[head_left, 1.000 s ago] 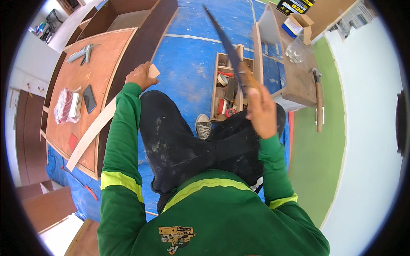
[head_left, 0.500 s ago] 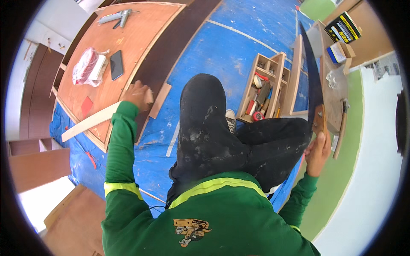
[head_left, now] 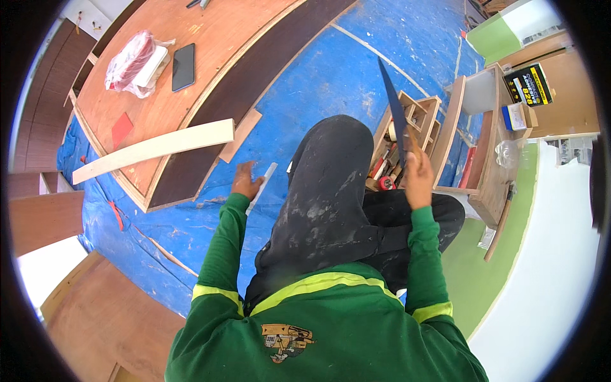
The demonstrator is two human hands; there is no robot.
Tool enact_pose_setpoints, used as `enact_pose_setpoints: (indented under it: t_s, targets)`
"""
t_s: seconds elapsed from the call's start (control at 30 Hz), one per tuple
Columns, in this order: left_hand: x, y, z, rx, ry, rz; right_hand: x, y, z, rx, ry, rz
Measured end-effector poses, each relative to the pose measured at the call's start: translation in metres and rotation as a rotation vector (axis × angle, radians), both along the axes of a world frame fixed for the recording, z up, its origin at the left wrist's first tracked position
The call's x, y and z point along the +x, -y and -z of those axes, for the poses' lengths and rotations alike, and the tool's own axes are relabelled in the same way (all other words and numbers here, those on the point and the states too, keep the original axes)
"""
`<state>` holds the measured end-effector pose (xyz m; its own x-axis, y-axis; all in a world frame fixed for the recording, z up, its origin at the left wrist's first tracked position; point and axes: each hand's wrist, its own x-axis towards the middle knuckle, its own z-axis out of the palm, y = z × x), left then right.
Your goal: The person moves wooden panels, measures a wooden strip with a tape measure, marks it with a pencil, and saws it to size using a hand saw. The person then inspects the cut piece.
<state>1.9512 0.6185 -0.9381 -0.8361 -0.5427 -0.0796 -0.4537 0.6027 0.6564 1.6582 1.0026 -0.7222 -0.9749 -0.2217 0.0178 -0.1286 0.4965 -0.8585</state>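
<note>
My right hand (head_left: 418,178) is closed around the wooden handle of a handsaw (head_left: 393,95), raised above my bent right leg with its dark blade pointing up and away. My left hand (head_left: 245,180) is empty, its fingers apart, over the blue sheet beside my left knee. Left of that hand, a pale wood strip (head_left: 159,150) lies across the brown panel, its near end jutting past the panel's dark edge. Behind the saw is a wooden tool box (head_left: 427,100), partly hidden by blade and hand.
On the panel (head_left: 210,38) lie a phone (head_left: 183,67), a plastic-wrapped bundle (head_left: 137,63) and a red piece (head_left: 121,130). A wooden frame (head_left: 485,197) stands at the right with a hammer (head_left: 501,223) against it. Blue sheeting (head_left: 305,83) covers the floor.
My left hand has let go of the wood strip and moved right and down. My right hand has brought the handsaw leftward, in front of the tool box.
</note>
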Motion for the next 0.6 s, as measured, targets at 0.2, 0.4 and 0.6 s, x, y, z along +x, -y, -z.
enact_pose_setpoints:
  t_s: [0.2,0.4,0.6]
  targets:
    - [-0.023,0.055,0.058,-0.223,0.194,-0.239,-0.025,0.079,0.064,0.315,-0.211,-0.059]
    - [-0.065,0.082,0.095,-0.359,0.461,-0.252,-0.025,0.134,0.146,0.474,-0.050,-0.228]
    - [-0.104,0.074,0.069,-0.008,0.608,-0.333,-0.004,0.108,0.266,0.536,0.117,-0.371]
